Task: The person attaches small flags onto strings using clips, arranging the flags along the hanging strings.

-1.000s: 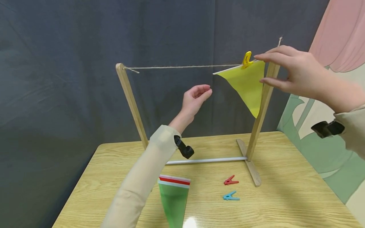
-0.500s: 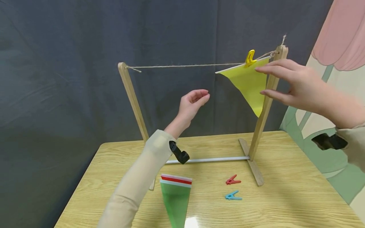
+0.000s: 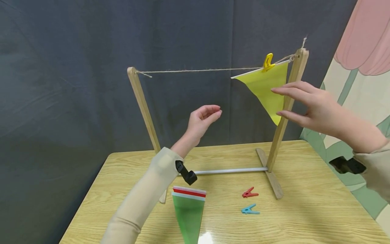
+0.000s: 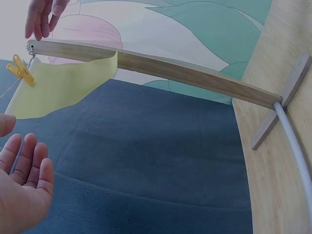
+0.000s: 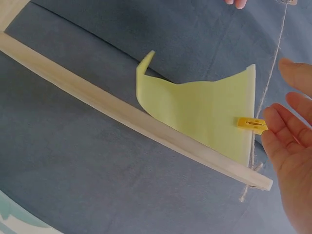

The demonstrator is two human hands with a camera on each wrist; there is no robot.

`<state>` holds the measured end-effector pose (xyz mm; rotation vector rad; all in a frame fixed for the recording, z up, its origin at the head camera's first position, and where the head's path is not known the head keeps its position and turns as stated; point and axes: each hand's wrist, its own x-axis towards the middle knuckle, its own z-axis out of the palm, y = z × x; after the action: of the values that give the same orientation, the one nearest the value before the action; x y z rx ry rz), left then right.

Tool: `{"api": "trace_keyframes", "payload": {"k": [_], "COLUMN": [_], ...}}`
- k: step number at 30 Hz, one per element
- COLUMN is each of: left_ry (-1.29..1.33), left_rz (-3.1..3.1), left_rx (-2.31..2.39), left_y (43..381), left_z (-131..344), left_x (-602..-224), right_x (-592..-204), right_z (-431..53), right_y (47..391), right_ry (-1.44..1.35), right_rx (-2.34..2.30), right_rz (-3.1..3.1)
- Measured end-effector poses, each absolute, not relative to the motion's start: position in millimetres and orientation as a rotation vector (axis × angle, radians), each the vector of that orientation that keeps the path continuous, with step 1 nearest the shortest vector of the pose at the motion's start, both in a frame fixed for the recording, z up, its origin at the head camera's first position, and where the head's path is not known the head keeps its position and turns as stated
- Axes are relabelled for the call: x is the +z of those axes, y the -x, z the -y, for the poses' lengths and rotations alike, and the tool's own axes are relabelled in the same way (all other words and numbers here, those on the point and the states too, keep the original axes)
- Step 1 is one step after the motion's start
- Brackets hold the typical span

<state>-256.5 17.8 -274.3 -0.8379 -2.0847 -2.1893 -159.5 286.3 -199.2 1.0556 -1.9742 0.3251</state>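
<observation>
A yellow triangular pennant (image 3: 263,84) hangs near the right end of the string (image 3: 195,70), held there by a yellow clothespin (image 3: 268,63). In the head view my right hand (image 3: 320,110) appears in front of the pennant's right edge and the right post. Its thumb and fingers are spread apart, with nothing between them. My left hand (image 3: 199,122) hovers below the string, left of the pennant. Its fingers are loosely bent and hold nothing, as the left wrist view also shows. On the table lie green pennants (image 3: 189,213), a red clothespin (image 3: 250,192) and a blue clothespin (image 3: 250,209).
The string is tied between a left wooden post (image 3: 144,108) and a right wooden post (image 3: 284,112). A white rod (image 3: 228,171) joins them low down, above the wooden table (image 3: 320,210). Dark cloth (image 3: 76,67) hangs behind; a floral panel (image 3: 368,112) stands at right.
Both hands have come down, the right from beside the yellow clothespin, the left from nearer the string. The pennant stays clipped. The view has shifted slightly.
</observation>
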Motion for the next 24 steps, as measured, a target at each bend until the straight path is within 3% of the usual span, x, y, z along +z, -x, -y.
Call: {"api": "trace_keyframes", "payload": {"k": [24], "left_ry": [0.786], "left_rz": [2.062], "left_rx": [-2.279], "left_y": [246], "left_z": [10], "left_x": [-307], "right_x": [-255], "right_z": [-286], "right_y": [158], "right_ry": [-1.029], "right_rx": [0.431], "right_rz": [2.044]}}
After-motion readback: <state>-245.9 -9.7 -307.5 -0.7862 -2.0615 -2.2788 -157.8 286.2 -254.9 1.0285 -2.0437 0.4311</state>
